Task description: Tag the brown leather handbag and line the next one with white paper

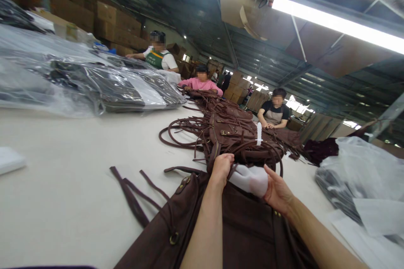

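Observation:
A dark brown bag (240, 227) lies on the white table (69, 176) right in front of me, its straps (132, 197) trailing to the left. My left hand (221, 169) grips the bag's top edge by a handle. My right hand (277, 193) holds a wad of white stuffing paper (251, 178) at the bag's opening, the wad lying between both hands. Just beyond my hands sits a heap of brown bags and straps (230, 132).
Bags sealed in clear plastic (94, 84) are stacked at the far left, and more plastic-wrapped goods (356, 176) lie at the right. Three people work along the table's far end. A white sheet (9, 159) lies at the left edge. Cardboard boxes line the back.

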`<state>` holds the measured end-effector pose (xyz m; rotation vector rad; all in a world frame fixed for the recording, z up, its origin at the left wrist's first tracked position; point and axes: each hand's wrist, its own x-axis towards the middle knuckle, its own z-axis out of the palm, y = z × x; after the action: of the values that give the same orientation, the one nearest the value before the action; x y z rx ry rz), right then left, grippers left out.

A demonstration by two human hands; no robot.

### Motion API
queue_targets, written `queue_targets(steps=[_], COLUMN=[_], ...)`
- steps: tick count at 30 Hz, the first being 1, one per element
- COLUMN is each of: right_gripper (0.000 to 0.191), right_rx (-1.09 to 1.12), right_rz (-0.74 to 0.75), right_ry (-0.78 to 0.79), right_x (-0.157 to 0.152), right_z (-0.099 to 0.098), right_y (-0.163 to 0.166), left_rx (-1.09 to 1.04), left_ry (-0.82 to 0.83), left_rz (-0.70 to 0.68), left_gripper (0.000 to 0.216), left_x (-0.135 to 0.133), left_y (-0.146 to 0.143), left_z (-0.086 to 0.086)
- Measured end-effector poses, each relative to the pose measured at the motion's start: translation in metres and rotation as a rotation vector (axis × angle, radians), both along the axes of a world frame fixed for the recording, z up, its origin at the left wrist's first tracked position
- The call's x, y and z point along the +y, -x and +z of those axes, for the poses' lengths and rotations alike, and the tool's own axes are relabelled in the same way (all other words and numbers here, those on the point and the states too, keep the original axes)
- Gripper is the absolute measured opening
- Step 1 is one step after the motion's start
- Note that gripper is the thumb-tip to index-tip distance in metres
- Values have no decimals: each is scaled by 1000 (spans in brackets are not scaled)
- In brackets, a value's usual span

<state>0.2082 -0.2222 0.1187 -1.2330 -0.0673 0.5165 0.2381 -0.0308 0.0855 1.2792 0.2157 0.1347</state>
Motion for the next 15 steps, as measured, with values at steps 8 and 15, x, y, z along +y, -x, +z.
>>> queue_targets(steps=[8,15], right_gripper=[31,20], right_rx=[-424,-509], right_rz=[61,329], right_ry=[129,555], right_x=[-23,-36], right_z=[76,21], right_y=[49,160], left_rx=[53,22], left_ry=[91,-44], left_rz=[-19,-19], left_gripper=[34,30], left_x=[3,-10], left_y=[12,33], left_z=[8,44])
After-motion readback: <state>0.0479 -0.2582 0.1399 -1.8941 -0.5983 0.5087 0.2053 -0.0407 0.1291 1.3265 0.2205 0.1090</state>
